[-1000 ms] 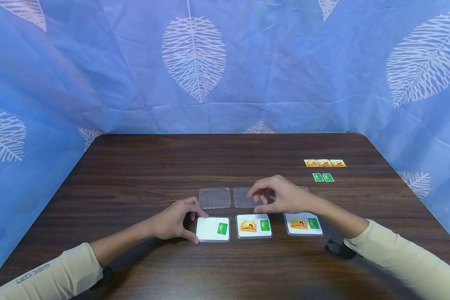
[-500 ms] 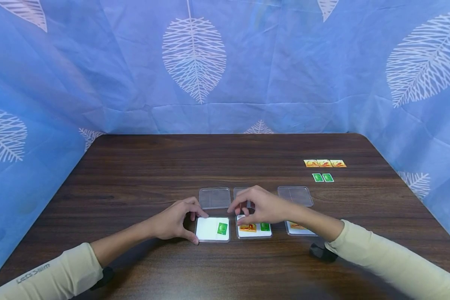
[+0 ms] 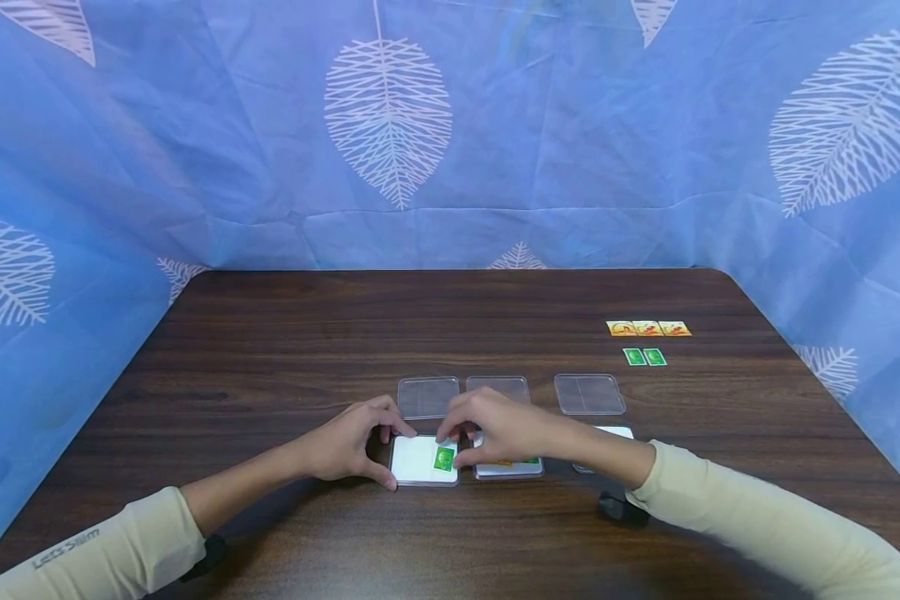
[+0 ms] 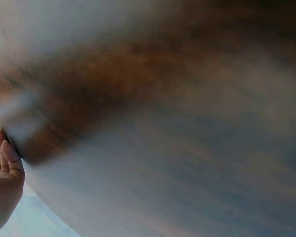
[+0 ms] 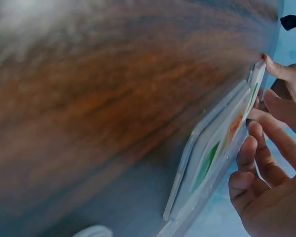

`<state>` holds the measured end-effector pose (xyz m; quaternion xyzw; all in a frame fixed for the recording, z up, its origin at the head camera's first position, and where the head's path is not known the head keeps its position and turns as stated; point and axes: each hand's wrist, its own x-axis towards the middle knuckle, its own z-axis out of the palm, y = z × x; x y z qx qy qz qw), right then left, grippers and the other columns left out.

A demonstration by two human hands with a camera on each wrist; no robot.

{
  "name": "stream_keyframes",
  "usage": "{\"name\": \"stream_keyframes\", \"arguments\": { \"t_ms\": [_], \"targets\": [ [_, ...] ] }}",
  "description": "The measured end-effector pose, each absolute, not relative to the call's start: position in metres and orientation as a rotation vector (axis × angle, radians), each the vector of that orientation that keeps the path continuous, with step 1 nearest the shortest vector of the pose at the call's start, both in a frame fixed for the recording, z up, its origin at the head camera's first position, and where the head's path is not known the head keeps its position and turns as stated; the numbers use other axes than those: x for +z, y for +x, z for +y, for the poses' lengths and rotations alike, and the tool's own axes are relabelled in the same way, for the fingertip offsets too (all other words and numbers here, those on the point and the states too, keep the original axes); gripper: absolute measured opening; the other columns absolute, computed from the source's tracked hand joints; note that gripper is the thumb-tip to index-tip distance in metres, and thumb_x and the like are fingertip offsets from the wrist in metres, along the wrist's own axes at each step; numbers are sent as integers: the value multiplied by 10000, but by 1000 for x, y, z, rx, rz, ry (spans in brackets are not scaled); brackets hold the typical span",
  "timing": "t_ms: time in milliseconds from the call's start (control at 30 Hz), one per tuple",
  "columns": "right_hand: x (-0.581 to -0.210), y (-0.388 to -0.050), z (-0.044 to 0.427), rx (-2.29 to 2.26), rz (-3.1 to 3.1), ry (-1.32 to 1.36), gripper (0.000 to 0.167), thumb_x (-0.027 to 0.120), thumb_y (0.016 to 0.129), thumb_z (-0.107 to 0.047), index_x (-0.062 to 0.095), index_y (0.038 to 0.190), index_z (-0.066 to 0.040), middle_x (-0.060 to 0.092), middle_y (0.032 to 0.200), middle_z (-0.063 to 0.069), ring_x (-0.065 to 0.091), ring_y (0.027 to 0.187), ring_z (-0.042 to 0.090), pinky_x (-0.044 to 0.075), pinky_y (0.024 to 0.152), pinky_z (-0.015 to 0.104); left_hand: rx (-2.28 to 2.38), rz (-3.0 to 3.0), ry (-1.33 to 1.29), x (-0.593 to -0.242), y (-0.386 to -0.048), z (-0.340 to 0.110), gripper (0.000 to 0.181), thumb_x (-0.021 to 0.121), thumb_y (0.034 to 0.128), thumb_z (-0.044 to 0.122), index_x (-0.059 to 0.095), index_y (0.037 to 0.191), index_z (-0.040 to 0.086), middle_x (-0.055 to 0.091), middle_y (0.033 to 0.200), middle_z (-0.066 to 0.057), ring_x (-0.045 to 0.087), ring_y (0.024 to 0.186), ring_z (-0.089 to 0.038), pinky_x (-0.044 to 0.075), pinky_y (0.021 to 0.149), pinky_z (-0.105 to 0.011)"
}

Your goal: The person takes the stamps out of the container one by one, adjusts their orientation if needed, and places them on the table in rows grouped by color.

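A clear shallow plastic case (image 3: 412,461) with a white card and a green stamp (image 3: 444,459) inside lies leftmost in the front row. My left hand (image 3: 354,442) grips its left side, index finger at the far corner and thumb at the near one. Over the middle case (image 3: 487,474) reaches my right hand (image 3: 502,427), its thumb and index finger spread beside the leftmost case's right edge; contact is uncertain. Nothing shows between its fingers. In the right wrist view, my right hand (image 5: 274,168) hangs above the middle case's green stamp (image 5: 207,165) and orange stamp. The right-hand case (image 3: 615,432) is partly covered.
Behind the cases lie clear lids: the left (image 3: 427,398), the middle (image 3: 513,386), partly hidden, and the right (image 3: 589,394). Farther right on the table (image 3: 270,333) are orange stamps (image 3: 648,328) in a row and two green stamps (image 3: 644,357). A blue leaf-patterned cloth (image 3: 255,125) surrounds the table.
My right hand has moved left and nearer, from over the middle lid to the right edge of the leftmost case. The left hand has kept its place.
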<state>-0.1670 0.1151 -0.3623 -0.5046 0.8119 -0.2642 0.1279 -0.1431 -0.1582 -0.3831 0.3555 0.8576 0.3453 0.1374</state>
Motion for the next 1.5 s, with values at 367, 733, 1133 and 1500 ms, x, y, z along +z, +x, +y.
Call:
{"name": "stream_keyframes", "arguments": {
  "t_ms": [367, 733, 1133, 1500],
  "targets": [
    [-364, -163, 108, -686, 2418, -1412, 239, 861, 852, -138, 778, 1060, -53, 660, 916, -23, 540, 755, 34, 464, 655, 164, 1016, 2465, 1057, -386, -143, -159, 524, 941, 763, 224, 738, 1200, 19, 530, 964, 25, 467, 833, -72, 428, 744, -252],
    [-366, -163, 105, -675, 2427, -1406, 202, 866, 850, -150, 772, 1016, -83, 672, 944, -27, 569, 780, 29, 480, 684, 161, 1031, 2459, 1063, -386, -142, -160, 520, 944, 757, 202, 735, 1195, 13, 526, 959, 20, 465, 829, -77, 430, 738, -250],
    [-365, -162, 103, -748, 2408, -1356, 215, 874, 828, -97, 714, 971, -95, 617, 875, -59, 525, 742, 39, 460, 651, 178, 1026, 2467, 1038, -385, -143, -159, 520, 953, 743, 191, 741, 1187, 23, 533, 982, 25, 474, 851, -74, 426, 752, -250],
    [-366, -163, 104, -815, 2346, -1349, 182, 841, 857, -40, 684, 942, -78, 578, 764, -43, 467, 658, 8, 419, 600, 173, 1035, 2458, 1034, -384, -143, -158, 512, 951, 745, 185, 742, 1183, 23, 528, 967, 20, 473, 845, -81, 421, 745, -247]
  ]
}}
